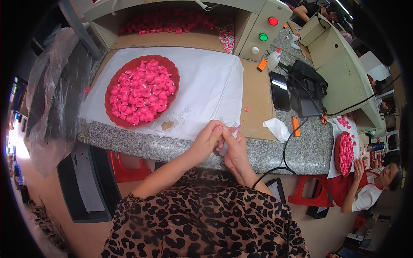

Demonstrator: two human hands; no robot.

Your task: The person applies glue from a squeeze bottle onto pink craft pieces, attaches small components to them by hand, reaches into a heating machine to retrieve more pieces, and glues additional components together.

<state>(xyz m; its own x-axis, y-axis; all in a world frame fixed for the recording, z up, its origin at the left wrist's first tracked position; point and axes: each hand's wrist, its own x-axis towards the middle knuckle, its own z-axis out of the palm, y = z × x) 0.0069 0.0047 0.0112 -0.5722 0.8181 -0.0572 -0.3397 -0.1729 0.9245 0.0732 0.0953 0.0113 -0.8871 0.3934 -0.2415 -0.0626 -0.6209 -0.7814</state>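
Note:
My left hand (209, 138) and my right hand (235, 150) meet at the front edge of the granite-look table, fingertips together. In my right hand is a pale squeeze bottle (223, 149), its thin purple nozzle (239, 127) poking out past the fingers. The fingers of my left hand are pinched closed; whatever they hold is hidden. Left of my hands, a red scalloped bowl (111, 115) stands on white paper (206, 79), full of small bright pink pieces (144, 92) with white bits.
Ahead is a cream machine housing (247, 51) with pink pieces inside its opening. To the right lie a phone (280, 91), a black bag (306, 81), orange markers (296, 126) and a white-bodied bottle (274, 59). Black cables cross the table. A co-worker (370, 185) sits far right by another bowl (338, 155).

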